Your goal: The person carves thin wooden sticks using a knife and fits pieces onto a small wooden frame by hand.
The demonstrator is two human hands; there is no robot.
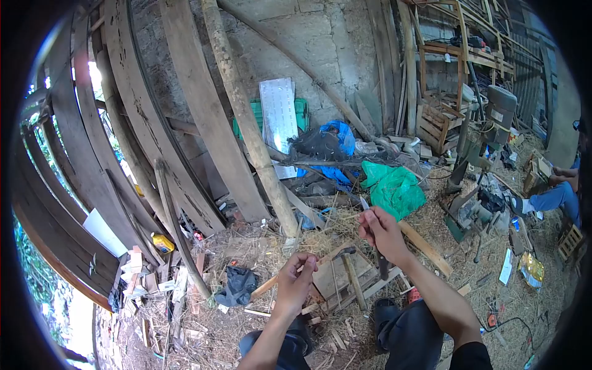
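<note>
Right hand (382,233) closed round knife (383,267), best angled away from left hand (295,282), half-curled, contents unclear. Hammer (355,276) below, between hands.

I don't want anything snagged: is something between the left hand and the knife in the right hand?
Nothing visible stands between the left hand and the knife; the hammer lies lower down, beneath the gap.

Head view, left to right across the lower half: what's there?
White panel, yellow bottle, black plastic bag, left hand, right hand, narrow pale strip, gold-coloured packet.
</note>
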